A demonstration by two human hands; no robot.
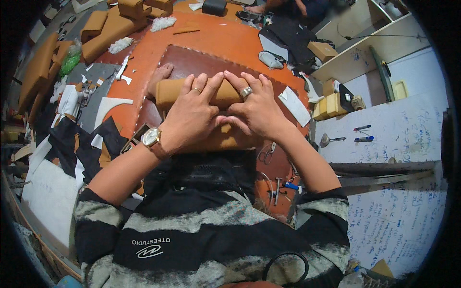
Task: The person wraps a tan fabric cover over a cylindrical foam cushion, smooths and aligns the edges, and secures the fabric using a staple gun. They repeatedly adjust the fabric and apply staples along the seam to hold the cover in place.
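Note:
A tan padded cushion [169, 92] lies across my lap, its covering folded in at the near side. My left hand [192, 113], with a watch at the wrist, presses on it with fingers laid over its top. My right hand [255, 108], wearing a wide ring, grips it from the other side. The two thumbs meet in the crease at the cushion's near side, and the index fingertips almost touch on top. A lower tan part [223, 138] of the padding shows beneath the hands. What the thumbs pinch is hidden.
Scissors [267, 153] and a T-shaped metal tool [277, 190] lie by my right thigh. Tan padded pieces [96, 25] and dark fabric scraps [67, 139] are at left. Pens [363, 138] rest on a white written-on surface [398, 144] at right. Another person's hand [301, 7] shows at the far side.

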